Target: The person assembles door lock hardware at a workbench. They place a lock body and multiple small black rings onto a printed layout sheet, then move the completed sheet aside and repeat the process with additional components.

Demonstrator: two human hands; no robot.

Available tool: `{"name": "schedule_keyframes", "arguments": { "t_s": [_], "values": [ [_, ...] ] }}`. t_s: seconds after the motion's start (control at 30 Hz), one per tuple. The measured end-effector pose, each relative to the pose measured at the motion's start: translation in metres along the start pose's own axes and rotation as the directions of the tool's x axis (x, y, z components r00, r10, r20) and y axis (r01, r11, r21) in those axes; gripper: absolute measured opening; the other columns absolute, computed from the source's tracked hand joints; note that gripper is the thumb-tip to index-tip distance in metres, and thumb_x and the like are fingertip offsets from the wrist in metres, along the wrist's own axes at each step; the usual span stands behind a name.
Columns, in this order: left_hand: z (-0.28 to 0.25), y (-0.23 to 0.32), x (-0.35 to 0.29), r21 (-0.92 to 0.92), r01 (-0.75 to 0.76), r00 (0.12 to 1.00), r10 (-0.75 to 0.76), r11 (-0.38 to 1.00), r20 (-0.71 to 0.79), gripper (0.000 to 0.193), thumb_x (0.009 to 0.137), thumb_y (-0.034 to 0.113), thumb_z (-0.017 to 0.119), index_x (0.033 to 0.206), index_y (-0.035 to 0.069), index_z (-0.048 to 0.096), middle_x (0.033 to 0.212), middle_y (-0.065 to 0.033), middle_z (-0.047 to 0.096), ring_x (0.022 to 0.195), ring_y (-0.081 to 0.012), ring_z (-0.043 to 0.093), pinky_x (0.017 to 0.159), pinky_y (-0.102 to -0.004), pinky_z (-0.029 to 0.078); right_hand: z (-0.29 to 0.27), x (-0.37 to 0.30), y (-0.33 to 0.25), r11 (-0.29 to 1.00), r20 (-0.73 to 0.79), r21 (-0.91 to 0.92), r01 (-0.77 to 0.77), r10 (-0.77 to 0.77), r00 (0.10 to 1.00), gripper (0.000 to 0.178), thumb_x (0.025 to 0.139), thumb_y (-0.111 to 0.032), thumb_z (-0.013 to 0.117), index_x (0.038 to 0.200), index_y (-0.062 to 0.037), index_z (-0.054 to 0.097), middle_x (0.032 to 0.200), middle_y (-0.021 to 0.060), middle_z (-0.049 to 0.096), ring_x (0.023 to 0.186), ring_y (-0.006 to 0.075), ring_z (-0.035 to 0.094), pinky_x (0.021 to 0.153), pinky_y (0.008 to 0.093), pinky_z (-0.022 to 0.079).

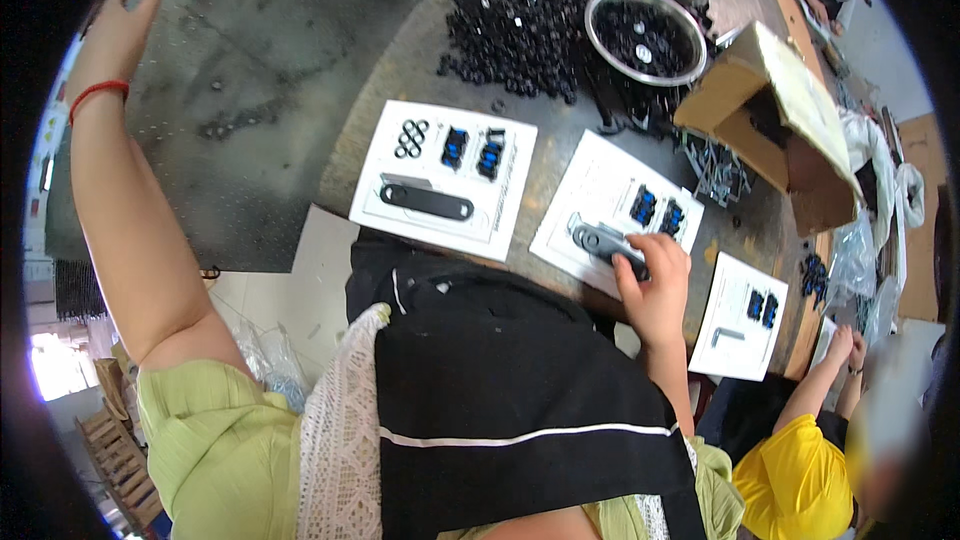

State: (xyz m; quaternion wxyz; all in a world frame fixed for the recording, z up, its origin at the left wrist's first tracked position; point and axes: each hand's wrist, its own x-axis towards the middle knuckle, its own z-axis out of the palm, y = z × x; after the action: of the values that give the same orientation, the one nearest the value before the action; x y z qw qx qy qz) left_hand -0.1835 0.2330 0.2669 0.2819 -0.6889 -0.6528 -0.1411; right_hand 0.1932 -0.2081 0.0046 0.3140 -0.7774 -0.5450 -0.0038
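Note:
My right hand has its thumb and fingers around the end of a dark oblong part with rounded ends. This part lies over the middle white printed card, next to two small black-and-blue pieces. Far to the left, my left arm stretches out over the dark tabletop. The left hand, below which sits a red wrist cord, has its thumb apart from the fingers; nothing shows between them, and some fingertips are lost at the dark rim.
A left card carries black rings, black-and-blue pieces and a black oblong part. A right card carries fewer parts. Beyond are a heap of small black pieces, a metal bowl, screws and a cardboard box. A yellow-clothed co-worker sits at right.

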Motion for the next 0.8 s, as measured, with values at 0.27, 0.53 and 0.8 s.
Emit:
{"name": "schedule_keyframes", "arguments": {
  "t_s": [0.27, 0.53, 0.8],
  "values": [
    [0.001, -0.109, -0.066, 0.049, 0.256, 0.959, -0.260, 0.965, 0.115, 0.061, 0.094, 0.060, 0.043, 0.105, 0.004, 0.066, 0.112, -0.0261, 0.065, 0.107, -0.0418, 0.062, 0.089, -0.0494, 0.048, 0.003, 0.002, -0.004, 0.998, -0.036, 0.069, -0.002, 0.005, 0.999, 0.020, 0.075, -0.009, 0.074, 0.092, -0.0044, 0.066, 0.091, 0.0127, 0.062, 0.089, 0.0322, 0.059, 0.082, 0.0402, 0.044],
    [0.104, -0.173, -0.081, 0.053, 0.434, 0.867, -0.432, 0.900, 0.248, 0.061, 0.093, 0.063, 0.043, 0.112, 0.011, 0.070, 0.114, -0.0182, 0.068, 0.106, -0.0374, 0.065, 0.089, -0.0498, 0.051, 0.010, 0.032, -0.044, 0.991, -0.012, 0.117, 0.058, -0.057, 0.998, 0.015, 0.073, -0.006, 0.073, 0.087, -0.0055, 0.066, 0.089, 0.0112, 0.063, 0.088, 0.0324, 0.059, 0.080, 0.0408, 0.045],
    [0.291, -0.241, -0.212, 0.089, 0.641, 0.579, -0.556, 0.762, 0.596, 0.075, 0.092, 0.069, 0.039, 0.107, 0.004, 0.072, 0.114, -0.0248, 0.066, 0.108, -0.0392, 0.064, 0.092, -0.0497, 0.049, 0.022, 0.059, -0.059, 0.995, 0.104, -0.022, 0.096, -0.093, 0.990, 0.012, 0.071, -0.004, 0.073, 0.080, -0.0067, 0.065, 0.082, 0.0104, 0.063, 0.084, 0.0318, 0.060, 0.077, 0.0412, 0.045]
  ]
}}
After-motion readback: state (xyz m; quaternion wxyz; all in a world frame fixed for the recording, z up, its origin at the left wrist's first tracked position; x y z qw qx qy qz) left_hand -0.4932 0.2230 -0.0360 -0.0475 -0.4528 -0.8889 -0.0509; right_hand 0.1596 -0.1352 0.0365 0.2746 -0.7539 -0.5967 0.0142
